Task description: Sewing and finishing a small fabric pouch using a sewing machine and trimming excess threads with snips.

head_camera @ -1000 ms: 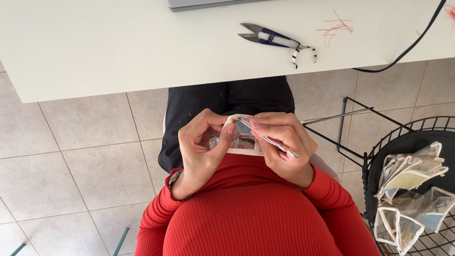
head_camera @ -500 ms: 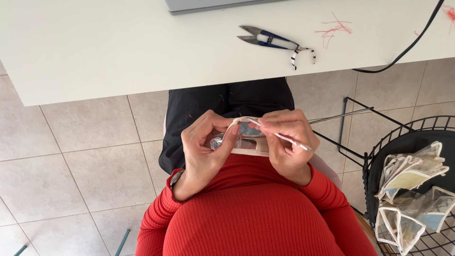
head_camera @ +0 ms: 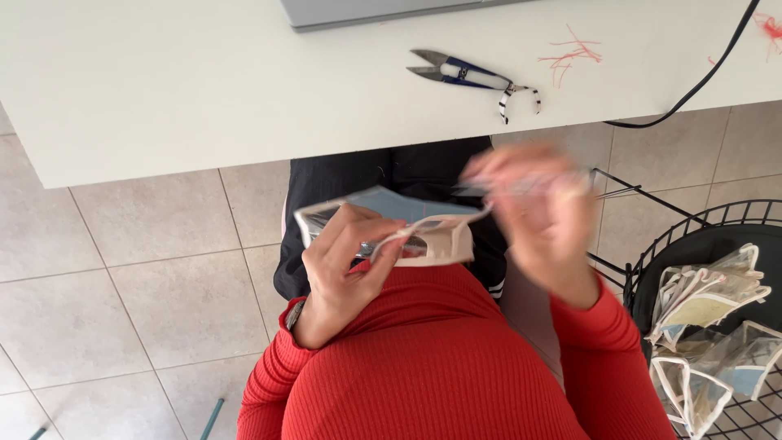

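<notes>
Head view showed the left hand (head_camera: 346, 265) grasping a small clear-and-blue pouch with cream fabric edging (head_camera: 399, 224), held over the lap below the white table's edge (head_camera: 163, 122). Right hand (head_camera: 542, 216) was blurred beside the pouch's right end; whether it gripped anything could not be told.

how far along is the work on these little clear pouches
Done: a pile of finished pouches sits in the black wire basket. In hand: left hand holds one blue-and-clear pouch; right hand is blurred beside it. Left: cannot tell; no unworked pieces show.
</notes>
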